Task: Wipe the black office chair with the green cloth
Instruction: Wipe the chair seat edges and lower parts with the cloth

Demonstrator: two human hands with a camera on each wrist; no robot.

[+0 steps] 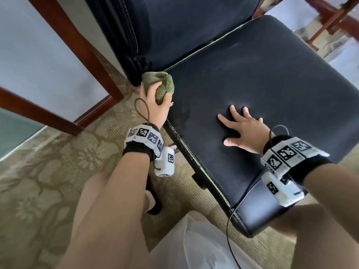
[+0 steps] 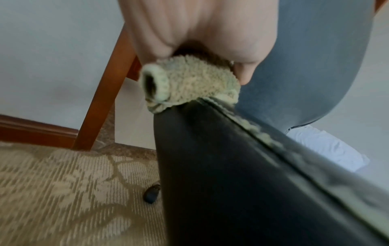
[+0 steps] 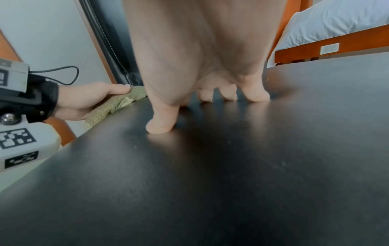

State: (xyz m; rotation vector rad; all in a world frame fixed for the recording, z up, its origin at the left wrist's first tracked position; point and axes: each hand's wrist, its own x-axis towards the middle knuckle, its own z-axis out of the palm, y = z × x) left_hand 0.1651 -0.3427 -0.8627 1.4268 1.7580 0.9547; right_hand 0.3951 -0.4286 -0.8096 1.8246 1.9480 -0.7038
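Head view, left hand (image 1: 155, 105) grip bunching green cloth (image 1: 161, 84) at seat (image 1: 272, 84) edge, right hand (image 1: 242, 131) splayed flat on seat

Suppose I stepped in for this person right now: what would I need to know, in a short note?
Left hand: grips the bunched green cloth against the seat's left rear corner, beside the backrest.
Right hand: open, fingers spread, pressing flat on the seat of the black office chair, probably steadying it.
Done: cannot tell; the seat looks dull and streaky, no clearly wiped patch.
Left: likely draw the cloth across the seat, then wipe the backrest and the front edge.
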